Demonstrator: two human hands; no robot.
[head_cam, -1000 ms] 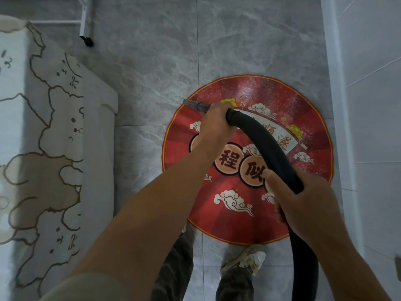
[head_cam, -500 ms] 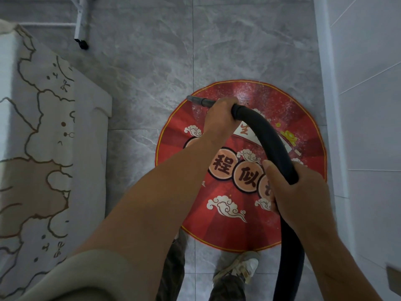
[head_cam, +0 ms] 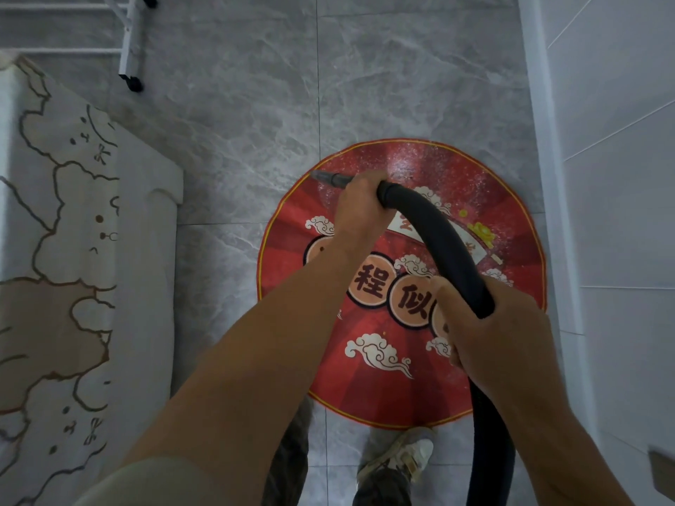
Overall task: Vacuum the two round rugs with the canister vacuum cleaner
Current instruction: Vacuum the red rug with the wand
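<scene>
- Round red rug lies flat on the grey tile floor, just beside the white wall on the right. Only one rug is in view. The second rug and the canister are out of frame.
- Left hand is wrapped round the front end of the black hose, right where the grey tapered nozzle starts. It's a full fist, firm hold.
- Right hand is clenched round the hose further back, thumb over the top. From there the hose drops out the bottom of the frame.
- Nozzle tip sits at the rug's far-left rim, pointing left, low to the surface. Can't tell whether it actually touches.
- White specks show on the far part of the rug, so my read is that the pass is underway and not finished.
- Handling: the hose looks flexible and arcs between the hands, so it likely wants to spring or twist. The front hand should steer and the rear hand carry the slack. The nozzle looks rigid and narrow, so expect many overlapping strokes.
- The rug looks thin and light, and suction could lift or bunch its edge. The shoe is at the near rim and could pin it.
- The bed with the printed cover is well apart on the left, and the white rack leg is at the far left.
</scene>
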